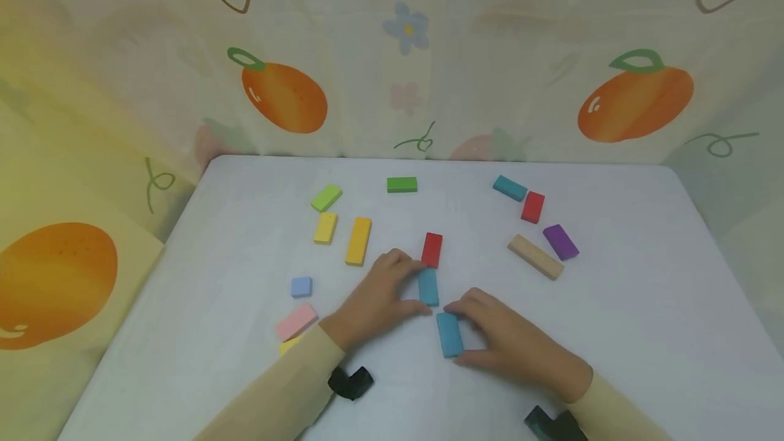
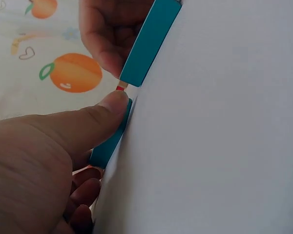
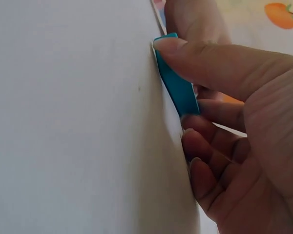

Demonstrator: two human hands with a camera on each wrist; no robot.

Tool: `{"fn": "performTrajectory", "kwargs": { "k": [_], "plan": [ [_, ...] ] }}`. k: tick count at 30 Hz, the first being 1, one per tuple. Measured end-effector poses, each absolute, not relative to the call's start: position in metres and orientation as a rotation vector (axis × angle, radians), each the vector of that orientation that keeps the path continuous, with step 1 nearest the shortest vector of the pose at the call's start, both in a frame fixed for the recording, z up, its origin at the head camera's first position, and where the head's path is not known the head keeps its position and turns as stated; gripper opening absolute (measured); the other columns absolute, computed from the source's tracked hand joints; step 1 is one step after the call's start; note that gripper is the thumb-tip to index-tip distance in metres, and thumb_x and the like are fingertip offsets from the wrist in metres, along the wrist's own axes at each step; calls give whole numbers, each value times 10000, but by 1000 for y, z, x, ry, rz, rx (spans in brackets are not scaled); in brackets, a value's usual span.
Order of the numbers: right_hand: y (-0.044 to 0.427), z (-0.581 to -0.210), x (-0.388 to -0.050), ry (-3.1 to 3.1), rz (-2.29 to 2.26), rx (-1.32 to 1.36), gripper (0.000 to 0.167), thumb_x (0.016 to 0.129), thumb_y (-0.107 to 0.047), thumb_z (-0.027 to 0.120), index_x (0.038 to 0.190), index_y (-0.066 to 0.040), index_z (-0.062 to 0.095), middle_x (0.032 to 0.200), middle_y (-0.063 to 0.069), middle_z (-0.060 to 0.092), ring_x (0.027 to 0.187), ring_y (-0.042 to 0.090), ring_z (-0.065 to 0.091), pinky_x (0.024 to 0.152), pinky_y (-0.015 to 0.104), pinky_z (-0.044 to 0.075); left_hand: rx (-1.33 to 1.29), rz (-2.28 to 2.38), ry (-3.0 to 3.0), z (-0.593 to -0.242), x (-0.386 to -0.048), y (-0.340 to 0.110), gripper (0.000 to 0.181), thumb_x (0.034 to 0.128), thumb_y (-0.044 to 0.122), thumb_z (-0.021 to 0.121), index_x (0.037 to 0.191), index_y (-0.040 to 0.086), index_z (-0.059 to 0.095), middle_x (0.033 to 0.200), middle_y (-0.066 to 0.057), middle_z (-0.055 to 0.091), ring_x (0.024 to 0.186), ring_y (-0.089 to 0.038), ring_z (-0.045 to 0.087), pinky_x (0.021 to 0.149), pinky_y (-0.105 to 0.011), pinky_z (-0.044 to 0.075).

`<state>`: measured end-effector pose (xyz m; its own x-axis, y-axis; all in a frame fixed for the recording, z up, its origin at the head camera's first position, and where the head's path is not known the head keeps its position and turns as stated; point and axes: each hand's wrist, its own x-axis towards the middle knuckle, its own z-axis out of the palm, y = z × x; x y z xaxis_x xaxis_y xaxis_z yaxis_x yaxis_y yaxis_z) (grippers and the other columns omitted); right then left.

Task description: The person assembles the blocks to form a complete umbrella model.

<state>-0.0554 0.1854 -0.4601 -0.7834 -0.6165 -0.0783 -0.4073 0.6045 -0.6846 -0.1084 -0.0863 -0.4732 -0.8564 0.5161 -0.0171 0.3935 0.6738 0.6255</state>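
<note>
Near the middle of the table, my left hand pinches a blue block lengthwise, index finger at the far end and thumb at the near end. A red block lies just beyond it, almost end to end. My right hand pinches a second blue block between thumb and forefinger, nearer to me and slightly right of the first, with a small gap between them. In the right wrist view, the thumb lies on one end of this blue block, close to the tabletop.
Left of my hands lie yellow blocks, a small light-blue block and a pink block. Green blocks are at the back. Toward the right are a tan block, a purple block, and red and teal ones.
</note>
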Motion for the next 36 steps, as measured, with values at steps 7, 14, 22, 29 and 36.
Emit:
{"fn": "performTrajectory", "kwargs": {
  "k": [7, 14, 22, 29, 36],
  "plan": [
    [177, -463, -58, 2536, -966, -779, 654, 907, -338, 933, 1453, -140, 633, 1207, -126, 583, 1057, 88, 568, 972, 325, 568, 666, 993, 2674, -474, -113, -87, 693, 932, 375, 905, 1534, 186, 620, 1312, 52, 581, 1241, -138, 543, 1052, -304, 514],
    [185, -464, -61, 2485, -1011, -706, 657, 902, -338, 936, 1458, -181, 624, 1214, -155, 587, 1054, 86, 572, 933, 277, 565, 552, 1141, 2616, -475, -119, -89, 484, 1022, 346, 806, 1473, 222, 679, 1269, 111, 615, 1199, -87, 573, 1046, -330, 520],
    [183, -463, -61, 2534, -1029, -689, 571, 920, -302, 921, 1405, -157, 658, 1165, -108, 578, 1020, 110, 565, 899, 275, 570, 533, 1166, 2612, -477, -124, -87, 453, 1004, 319, 832, 1437, 249, 716, 1201, 133, 606, 1132, -73, 572, 993, -305, 532],
    [176, -462, -56, 2596, -1009, -618, 547, 890, -284, 948, 1352, -143, 692, 1152, -106, 580, 1002, 113, 561, 887, 269, 570, 536, 1149, 2614, -477, -125, -85, 466, 996, 325, 842, 1441, 253, 724, 1188, 128, 601, 1130, -73, 570, 982, -283, 531],
    [169, -464, -55, 2590, -1011, -580, 552, 888, -309, 948, 1345, -130, 695, 1146, -98, 571, 988, 122, 554, 862, 263, 567, 546, 1122, 2630, -474, -121, -85, 457, 1000, 325, 838, 1434, 233, 729, 1186, 106, 602, 1111, -100, 571, 978, -311, 531]
  ]
}}
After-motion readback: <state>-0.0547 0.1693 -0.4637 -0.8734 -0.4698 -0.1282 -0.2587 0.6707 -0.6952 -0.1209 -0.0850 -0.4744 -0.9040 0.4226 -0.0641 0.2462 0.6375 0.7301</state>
